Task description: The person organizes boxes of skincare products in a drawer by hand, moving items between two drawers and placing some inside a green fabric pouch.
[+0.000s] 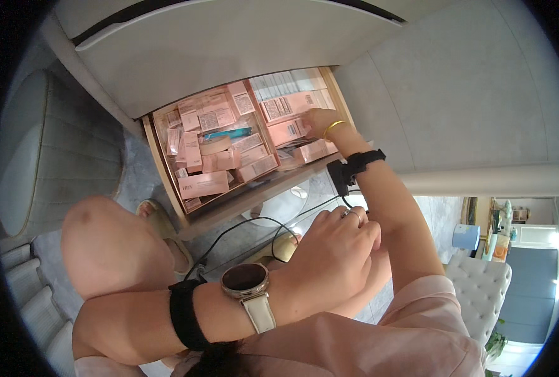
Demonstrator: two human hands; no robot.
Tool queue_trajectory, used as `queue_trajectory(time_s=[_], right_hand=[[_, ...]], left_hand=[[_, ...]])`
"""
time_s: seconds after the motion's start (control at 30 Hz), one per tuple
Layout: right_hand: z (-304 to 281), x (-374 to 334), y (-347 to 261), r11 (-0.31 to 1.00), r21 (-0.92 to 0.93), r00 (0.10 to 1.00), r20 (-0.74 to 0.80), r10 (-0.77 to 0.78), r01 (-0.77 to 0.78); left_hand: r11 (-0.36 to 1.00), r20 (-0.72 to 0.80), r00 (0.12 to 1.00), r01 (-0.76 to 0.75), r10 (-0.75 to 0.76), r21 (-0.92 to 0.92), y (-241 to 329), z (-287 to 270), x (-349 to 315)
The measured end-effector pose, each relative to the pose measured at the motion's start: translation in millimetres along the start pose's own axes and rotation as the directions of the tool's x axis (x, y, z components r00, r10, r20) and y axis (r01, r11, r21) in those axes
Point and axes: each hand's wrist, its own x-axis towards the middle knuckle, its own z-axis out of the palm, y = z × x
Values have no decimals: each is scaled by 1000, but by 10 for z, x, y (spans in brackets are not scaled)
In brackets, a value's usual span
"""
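Note:
My right hand (322, 122), with a gold bangle at its wrist, reaches into the right compartment of an open drawer (242, 200). Its fingers close on the right end of a small pink carton (288, 131). Just behind that lies a larger pink carton (287, 107) with printed panels, and in front another pink carton (314, 151). My left hand (333, 254) is curled, rings on its fingers, in front of my right forearm. What its palm side holds, if anything, is hidden. A round-faced watch (245, 279) and a black strap sit on that left arm.
The drawer's left compartment holds several jumbled pink cartons (204, 184) and a teal packet (228, 134). Above it is a closed grey drawer front (210, 50). A black cable (229, 227) hangs below the drawer. A grey upholstered seat (59, 151) stands left, and my bare knee (113, 245) is near.

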Motion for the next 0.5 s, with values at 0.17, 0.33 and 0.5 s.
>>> queue_trajectory(time_s=[0.17,0.33,0.5], right_hand=[[-183,-47,31,968,-77,863,440,249,-240],[-311,77,-239,998,46,999,-16,52,-51],[-258,539,-967,962,192,980,-86,-180,194]], left_hand=[[1000,-4,1000,14,-14,-4,-34,-64,1],[1000,-52,999,7,-6,26,-133,-82,-9],[1000,-121,993,5,-5,-5,-96,-179,-34]])
